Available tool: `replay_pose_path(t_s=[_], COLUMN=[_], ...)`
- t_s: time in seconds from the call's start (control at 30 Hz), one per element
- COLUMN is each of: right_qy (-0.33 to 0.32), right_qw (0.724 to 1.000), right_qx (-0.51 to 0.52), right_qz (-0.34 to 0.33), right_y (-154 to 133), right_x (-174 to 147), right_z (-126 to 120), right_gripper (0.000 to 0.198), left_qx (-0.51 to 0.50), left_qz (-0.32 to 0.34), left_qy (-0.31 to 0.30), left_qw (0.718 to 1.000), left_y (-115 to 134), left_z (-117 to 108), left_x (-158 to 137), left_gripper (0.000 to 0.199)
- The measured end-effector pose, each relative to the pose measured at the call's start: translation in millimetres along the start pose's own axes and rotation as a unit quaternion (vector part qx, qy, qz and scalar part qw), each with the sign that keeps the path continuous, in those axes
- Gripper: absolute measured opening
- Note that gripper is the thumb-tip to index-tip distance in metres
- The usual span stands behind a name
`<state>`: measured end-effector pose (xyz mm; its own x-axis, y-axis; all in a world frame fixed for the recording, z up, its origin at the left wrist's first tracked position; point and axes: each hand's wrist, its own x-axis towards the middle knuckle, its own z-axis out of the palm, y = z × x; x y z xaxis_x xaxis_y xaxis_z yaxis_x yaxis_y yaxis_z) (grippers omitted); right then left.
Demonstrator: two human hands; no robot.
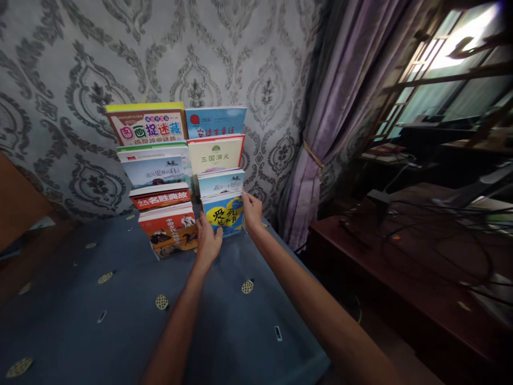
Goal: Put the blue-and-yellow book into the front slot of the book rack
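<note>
A blue book with a yellow patch (223,216) stands at the front of the right-hand row of books. My left hand (209,239) grips its left edge, thumb across the lower cover. At the upper right edge, the fingers of my right hand (252,209) pinch the same book. Just behind it rises a pale blue book (220,184), then a cream book with a red border (216,155) and a taller blue book (218,120). Beside my left hand, an orange-red book (170,230) fronts the left row.
The left row also holds a red book (162,199), a landscape-covered book (154,172) and a yellow-topped book (146,125). All stand on a dark blue cloth (132,321) against patterned wallpaper (272,96). A purple curtain (316,139) hangs right, near a dark red table (372,256) with cables.
</note>
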<state>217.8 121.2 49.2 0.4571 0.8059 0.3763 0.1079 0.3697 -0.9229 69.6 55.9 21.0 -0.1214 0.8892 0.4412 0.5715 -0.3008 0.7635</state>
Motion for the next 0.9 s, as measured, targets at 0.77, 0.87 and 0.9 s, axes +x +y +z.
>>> replay_pose_path(t_s=[0.77, 0.87, 0.9], right_qy=[0.029, 0.046, 0.051], right_qw=[0.999, 0.999, 0.998], right_qx=[0.031, 0.015, 0.01], right_qz=[0.016, 0.019, 0.018], right_y=[-6, -5, -4], right_x=[0, 2, 3], right_z=[0, 1, 1], right_gripper=[0.045, 0.044, 0.044], left_qx=[0.002, 0.02, 0.028], left_qz=[-0.006, -0.007, -0.01], left_qy=[-0.018, -0.017, -0.018], left_qw=[1.0, 1.0, 0.999], left_y=[4, 9, 10], left_z=[-3, -4, -4], left_x=[1, 1, 1], left_gripper=[0.083, 0.083, 0.083])
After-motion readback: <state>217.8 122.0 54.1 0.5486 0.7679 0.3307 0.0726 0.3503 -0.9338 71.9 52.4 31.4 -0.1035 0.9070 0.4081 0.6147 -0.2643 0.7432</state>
